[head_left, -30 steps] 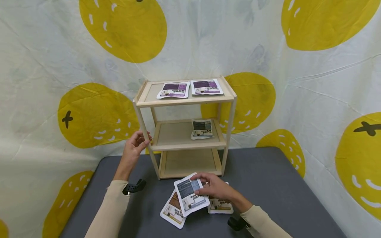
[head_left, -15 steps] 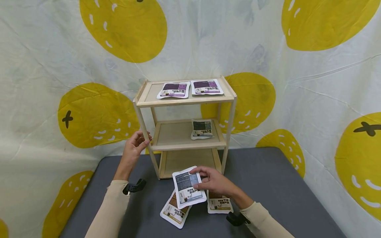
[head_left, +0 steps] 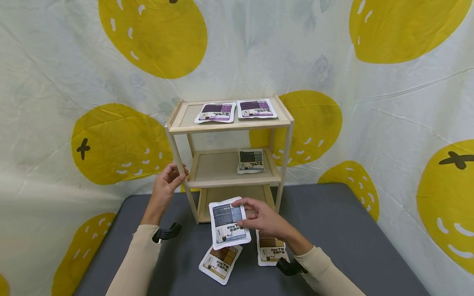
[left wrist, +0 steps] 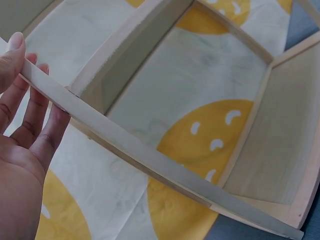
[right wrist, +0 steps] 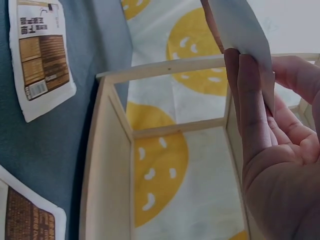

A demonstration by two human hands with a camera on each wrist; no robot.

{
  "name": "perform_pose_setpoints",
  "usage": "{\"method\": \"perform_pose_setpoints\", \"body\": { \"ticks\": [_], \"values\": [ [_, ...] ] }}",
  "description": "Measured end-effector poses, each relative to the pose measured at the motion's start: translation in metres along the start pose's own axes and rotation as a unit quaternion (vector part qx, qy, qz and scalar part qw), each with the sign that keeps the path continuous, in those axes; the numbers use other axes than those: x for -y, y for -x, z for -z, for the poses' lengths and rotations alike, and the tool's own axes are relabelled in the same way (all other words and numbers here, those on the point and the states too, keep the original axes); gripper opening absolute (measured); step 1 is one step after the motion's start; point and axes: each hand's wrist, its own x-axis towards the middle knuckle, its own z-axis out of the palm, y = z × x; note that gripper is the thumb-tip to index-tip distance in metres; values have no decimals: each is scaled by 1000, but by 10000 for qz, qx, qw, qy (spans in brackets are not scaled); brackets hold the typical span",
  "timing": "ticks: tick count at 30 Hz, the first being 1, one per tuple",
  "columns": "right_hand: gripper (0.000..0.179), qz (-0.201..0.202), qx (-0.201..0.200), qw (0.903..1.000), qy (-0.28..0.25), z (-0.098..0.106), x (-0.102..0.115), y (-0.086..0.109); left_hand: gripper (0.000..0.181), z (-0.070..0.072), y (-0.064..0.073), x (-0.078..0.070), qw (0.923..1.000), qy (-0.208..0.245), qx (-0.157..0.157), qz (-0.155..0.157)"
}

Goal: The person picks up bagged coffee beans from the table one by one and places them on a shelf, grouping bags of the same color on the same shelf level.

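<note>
My right hand (head_left: 264,222) pinches a flat white pouch (head_left: 224,230) with a grey-blue label, held in front of the bottom tier of a small wooden shelf (head_left: 233,181). In the right wrist view the pouch (right wrist: 242,25) sits between thumb and fingers, seen nearly edge-on. My left hand (head_left: 168,181) grips the shelf's left front post at middle-tier height; the left wrist view shows thumb and fingertips on either side of the post (left wrist: 135,145). On the table below lie two brown-labelled pouches, one to the left (head_left: 220,265) and one under the right forearm (head_left: 272,248).
Two purple-labelled pouches, left (head_left: 215,112) and right (head_left: 256,108), lie side by side on the top tier. A dark-labelled pouch (head_left: 251,160) rests at the right of the middle tier. Behind the dark grey table (head_left: 314,230) hangs a fruit-patterned curtain (head_left: 229,49).
The right hand has raised the grey-blue pouch off the brown pouches and carried it slightly left toward the shelf, uncovering more of both. The left hand has stayed on the post.
</note>
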Motion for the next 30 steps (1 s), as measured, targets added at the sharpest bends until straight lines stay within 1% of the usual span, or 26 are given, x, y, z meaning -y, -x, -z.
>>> {"method": "perform_pose_setpoints", "body": {
  "ticks": [6,12,17,24,30],
  "values": [
    [53,177,-46,9998,-35,-1,7,-3,29,0,0,1,10000,50,-37,-52],
    [54,254,-237,9993,-131,1,14,-5,29,-1,0,2,9999,108,-89,-82],
    [55,311,-319,9990,-8,5,20,-8,28,-1,0,2,9999,111,-82,-85],
    [55,506,-428,9978,81,10,25,-14,27,0,0,2,9998,166,-55,-43],
    [54,492,-614,9969,29,15,28,-20,27,0,0,2,9999,131,-28,-84]
  ]
}}
